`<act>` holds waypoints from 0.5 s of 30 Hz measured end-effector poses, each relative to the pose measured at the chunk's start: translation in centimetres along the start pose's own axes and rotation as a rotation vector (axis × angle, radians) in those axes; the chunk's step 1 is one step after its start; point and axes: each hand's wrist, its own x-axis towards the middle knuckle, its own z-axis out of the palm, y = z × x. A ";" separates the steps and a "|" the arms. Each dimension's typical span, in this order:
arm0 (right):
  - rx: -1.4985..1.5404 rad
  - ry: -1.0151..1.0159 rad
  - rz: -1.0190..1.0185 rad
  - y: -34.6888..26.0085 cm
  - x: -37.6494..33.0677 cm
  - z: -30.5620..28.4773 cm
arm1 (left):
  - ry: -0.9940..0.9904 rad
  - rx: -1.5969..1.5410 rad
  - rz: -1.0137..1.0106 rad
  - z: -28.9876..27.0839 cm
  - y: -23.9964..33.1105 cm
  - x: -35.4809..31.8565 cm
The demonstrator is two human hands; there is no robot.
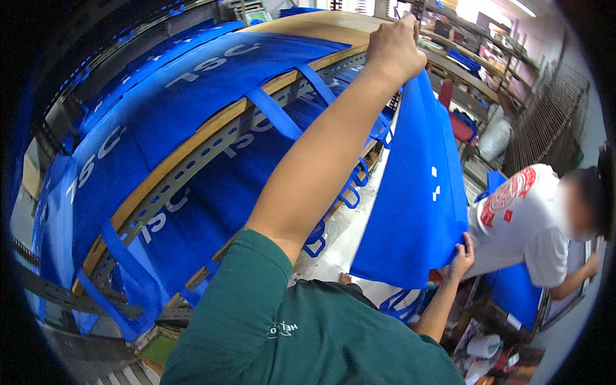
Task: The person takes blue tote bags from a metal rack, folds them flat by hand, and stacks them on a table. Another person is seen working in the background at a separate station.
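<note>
Head view: your left hand pinches one blue fabric sheet up top, right hand its lower edge; one wood-edged metal rack bears 4+ printed blue panels.

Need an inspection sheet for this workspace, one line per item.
Surface: pale wooden top on a perforated metal frame, largely covered by blue printed pieces.
Job's things: blue fabric sheet hanging between the hands, small white print on it.
Clutter: white round container among mixed items at lower right; bulky translucent bag further back.
Left hand: raised, closed on the sheet's upper end.
Right hand: touching its lower right edge; grip unclear.
Cables: nothing seen.
Surroundings: co-worker in white shirt close at right; wire rack behind.
</note>
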 end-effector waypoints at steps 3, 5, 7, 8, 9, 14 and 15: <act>0.060 0.038 -0.188 -4.9 5.3 5.2 | 0.016 0.062 0.015 -0.2 -1.6 2.2; 0.135 0.032 -0.279 -8.1 8.8 8.5 | 0.165 0.146 0.095 -0.7 -2.9 3.4; 0.219 -0.066 -0.415 -10.4 12.3 10.3 | 0.060 0.089 -0.090 -2.4 -2.6 4.7; 0.186 -0.079 -0.458 -11.2 14.4 11.2 | 0.069 0.102 -0.050 -3.1 -4.1 5.3; 0.137 -0.076 -0.520 -12.4 16.8 11.2 | 0.076 0.088 -0.003 -3.6 -5.4 5.8; 0.225 -0.182 -0.623 -15.4 25.2 15.0 | -0.096 -0.150 -0.362 -4.9 -4.3 4.0; 0.264 -0.239 -0.616 -15.3 26.8 16.7 | -0.091 -0.147 -0.436 -4.6 -6.2 4.2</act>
